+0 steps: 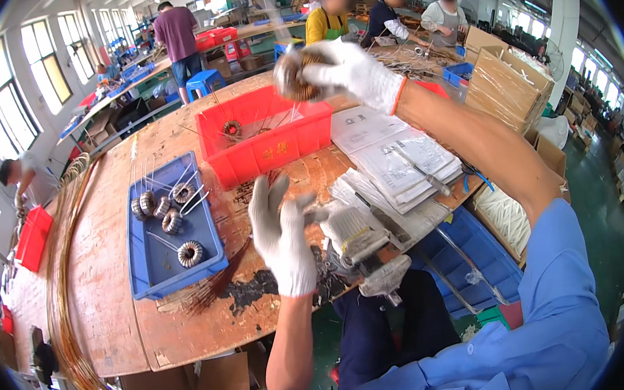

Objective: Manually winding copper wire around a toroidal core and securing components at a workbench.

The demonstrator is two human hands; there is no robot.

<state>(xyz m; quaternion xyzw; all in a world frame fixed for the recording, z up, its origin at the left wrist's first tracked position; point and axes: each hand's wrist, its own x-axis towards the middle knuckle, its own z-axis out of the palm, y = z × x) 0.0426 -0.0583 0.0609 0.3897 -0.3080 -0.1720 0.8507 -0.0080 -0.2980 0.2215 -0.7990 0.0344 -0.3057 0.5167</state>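
Note:
My right hand, in a white glove, is raised above the far edge of the red bin and grips a copper-wound ring coil, slightly blurred. Gloved as well, my left hand hangs over the near part of the bench with its fingers spread and nothing in them. Just right of it a bench vise is fixed at the bench edge. Inside the red bin lies another wound coil among thin wires. Several wire-wound ring coils sit in the blue tray to the left.
Papers with a metal tool on top lie right of the vise. Long copper wires run along the bench's left side. A wrapped carton stack stands at the right, and a blue crate below the bench. Other people work farther back.

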